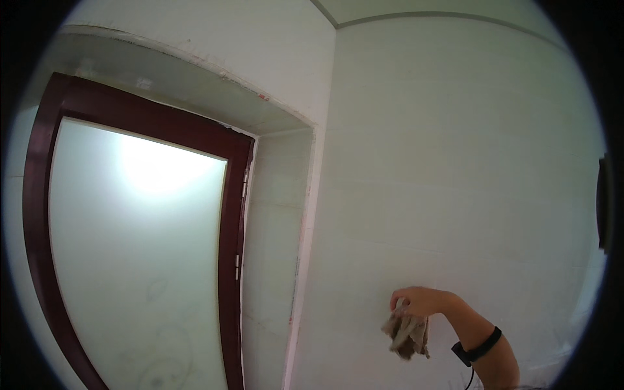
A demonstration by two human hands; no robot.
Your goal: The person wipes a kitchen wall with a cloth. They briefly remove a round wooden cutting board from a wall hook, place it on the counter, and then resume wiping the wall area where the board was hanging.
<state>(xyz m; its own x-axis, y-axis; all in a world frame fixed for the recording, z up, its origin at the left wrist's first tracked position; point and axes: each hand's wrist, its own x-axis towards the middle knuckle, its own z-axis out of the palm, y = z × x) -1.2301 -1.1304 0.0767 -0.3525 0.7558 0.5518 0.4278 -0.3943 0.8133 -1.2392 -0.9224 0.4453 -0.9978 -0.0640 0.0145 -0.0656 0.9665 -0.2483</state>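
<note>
My right hand (pixel 423 301) reaches in from the lower right, its fingers closed around a crumpled grey-brown cloth (pixel 408 334). The cloth hangs down below the fingers, in front of the pale tiled wall (pixel 414 204). Whether it touches the tiles is hard to tell. A black strap with a small device (pixel 477 348) is fastened around my forearm, and a thin cable drops from it. My left hand is out of view.
On the left, a dark red door (pixel 234 209) with a frosted glass panel (pixel 136 234) sits inside a tiled recess (pixel 278 219). Metal hinges (pixel 237 266) line its right side. A grey trim strip (pixel 419 14) runs along the wall's top. A dark object (pixel 603 204) juts in at the far right.
</note>
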